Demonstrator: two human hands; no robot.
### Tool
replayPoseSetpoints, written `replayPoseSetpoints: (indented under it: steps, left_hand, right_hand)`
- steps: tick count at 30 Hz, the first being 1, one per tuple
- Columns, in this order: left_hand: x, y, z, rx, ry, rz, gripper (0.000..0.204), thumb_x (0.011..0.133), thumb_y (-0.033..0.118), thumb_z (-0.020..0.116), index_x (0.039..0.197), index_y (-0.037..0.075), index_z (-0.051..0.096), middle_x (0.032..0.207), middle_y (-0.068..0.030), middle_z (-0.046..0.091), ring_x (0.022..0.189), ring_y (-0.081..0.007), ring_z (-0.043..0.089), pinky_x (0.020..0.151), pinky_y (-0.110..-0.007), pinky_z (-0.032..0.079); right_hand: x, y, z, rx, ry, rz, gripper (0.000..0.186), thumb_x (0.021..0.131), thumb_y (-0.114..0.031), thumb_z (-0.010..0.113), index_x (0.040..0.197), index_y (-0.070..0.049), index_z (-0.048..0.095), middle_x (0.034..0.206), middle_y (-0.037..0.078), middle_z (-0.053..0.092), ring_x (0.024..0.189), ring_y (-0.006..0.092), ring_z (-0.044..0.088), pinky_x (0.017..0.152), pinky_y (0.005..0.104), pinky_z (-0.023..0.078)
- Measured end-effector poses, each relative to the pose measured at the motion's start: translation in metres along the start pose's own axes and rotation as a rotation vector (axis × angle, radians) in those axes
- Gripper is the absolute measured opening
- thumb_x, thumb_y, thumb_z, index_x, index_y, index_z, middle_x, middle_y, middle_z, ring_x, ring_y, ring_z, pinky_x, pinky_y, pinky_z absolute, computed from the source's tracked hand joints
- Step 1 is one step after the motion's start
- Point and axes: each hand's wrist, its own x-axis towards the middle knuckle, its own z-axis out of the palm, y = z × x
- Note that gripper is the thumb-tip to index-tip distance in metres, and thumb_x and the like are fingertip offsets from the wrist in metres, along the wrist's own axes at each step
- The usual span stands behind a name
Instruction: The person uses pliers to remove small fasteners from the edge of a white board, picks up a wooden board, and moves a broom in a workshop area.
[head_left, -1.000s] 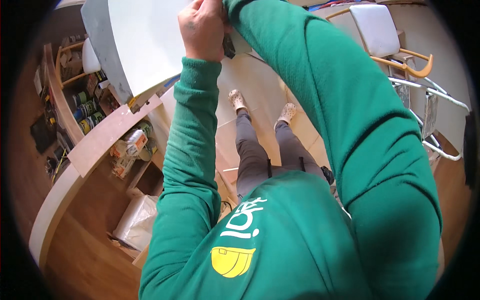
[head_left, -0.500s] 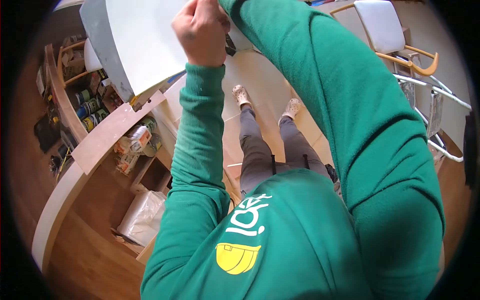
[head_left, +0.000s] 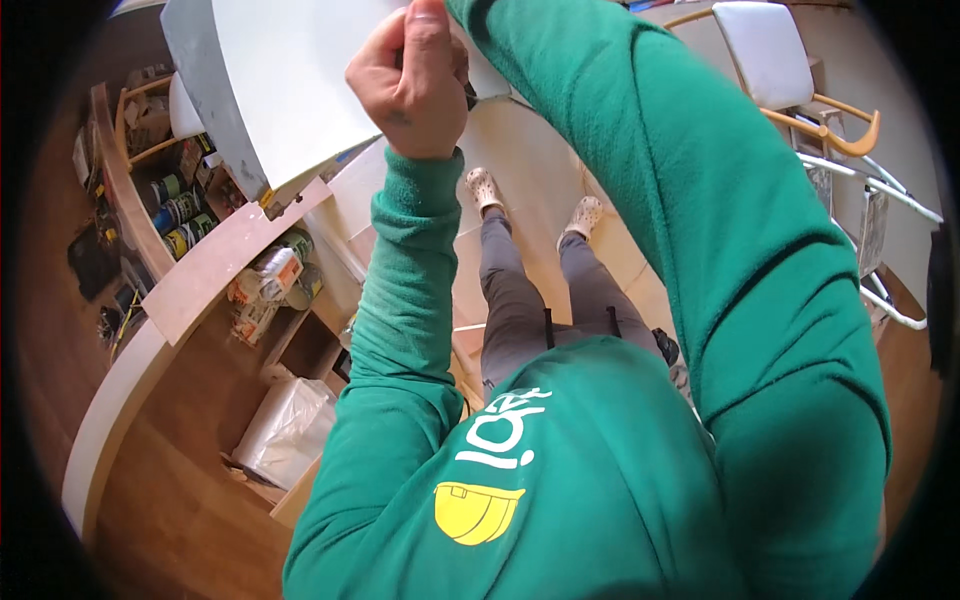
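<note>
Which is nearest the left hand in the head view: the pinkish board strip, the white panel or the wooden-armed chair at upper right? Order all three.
From the left hand:
1. White panel, immediately left
2. Pinkish board strip, lower left
3. Wooden-armed chair, far right

the bare, curled left hand (head_left: 415,95) at top centre hides whatever its fingers may hold; its thumb tip meets the upper edge. just behind it a small black object (head_left: 471,95) is mostly covered, its kind unclear. the right hand is out of sight, its green fleece sleeve (head_left: 650,150) cut off by the top edge, as is the broad white flat panel (head_left: 290,90) at upper left.
</note>
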Motion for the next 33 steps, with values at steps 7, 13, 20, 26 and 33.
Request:
replayPoseSetpoints:
  steps: [7, 13, 20, 26, 33]
  left_hand:
    - [-0.012, 0.001, 0.011, 0.175, 0.138, 0.131, 0.045, 0.104, 0.022, 0.058, 0.064, 0.002, 0.048, 0.054, -0.004, 0.045, 0.046, -0.0113, 0.038, 0.044, -0.028, 0.031]
    - [0.023, -0.003, 0.009, 0.121, 0.217, -0.232, 0.033, 0.105, 0.019, 0.059, 0.074, 0.009, 0.058, 0.061, 0.0042, 0.047, 0.05, -0.0053, 0.043, 0.043, -0.024, 0.031]
    - [-0.001, 0.006, -0.012, 0.053, -0.09, 0.033, 0.029, 0.102, 0.022, 0.059, 0.079, 0.003, 0.059, 0.067, -0.0034, 0.054, 0.057, -0.0146, 0.051, 0.053, -0.029, 0.042]
    - [-0.075, 0.041, 0.022, 0.223, -0.097, 0.163, 0.036, 0.097, 0.02, 0.067, 0.068, 0.003, 0.055, 0.057, -0.0038, 0.051, 0.049, -0.016, 0.049, 0.046, -0.032, 0.041]
    - [-0.171, 0.149, 0.003, 0.185, -0.287, 0.098, 0.036, 0.091, 0.013, 0.072, 0.063, 0.004, 0.052, 0.054, -0.0067, 0.05, 0.044, -0.0203, 0.049, 0.044, -0.035, 0.042]
  right_hand:
    - [-0.005, 0.003, -0.007, -0.044, -0.009, -0.024, 0.069, 0.098, -0.049, 0.045, 0.159, -0.018, 0.038, 0.17, 0.016, 0.021, 0.156, 0.0403, 0.019, 0.125, 0.0576, 0.014]
    - [0.0, 0.004, -0.006, 0.052, -0.023, -0.041, 0.077, 0.089, -0.053, 0.06, 0.157, -0.022, 0.043, 0.17, 0.013, 0.022, 0.155, 0.04, 0.02, 0.125, 0.057, 0.014]
    - [-0.01, -0.009, 0.0, 0.018, 0.087, -0.004, 0.07, 0.1, -0.046, 0.042, 0.159, -0.009, 0.037, 0.171, 0.015, 0.02, 0.156, 0.0405, 0.019, 0.126, 0.0554, 0.011]
    - [0.009, -0.002, 0.025, -0.068, 0.006, 0.019, 0.071, 0.102, -0.048, 0.035, 0.163, -0.012, 0.027, 0.172, 0.015, 0.016, 0.157, 0.039, 0.015, 0.126, 0.0587, 0.009]
    - [-0.001, 0.004, 0.007, -0.122, -0.075, -0.014, 0.072, 0.103, -0.053, 0.033, 0.164, -0.015, 0.025, 0.172, 0.013, 0.015, 0.158, 0.0377, 0.012, 0.125, 0.0612, 0.007]
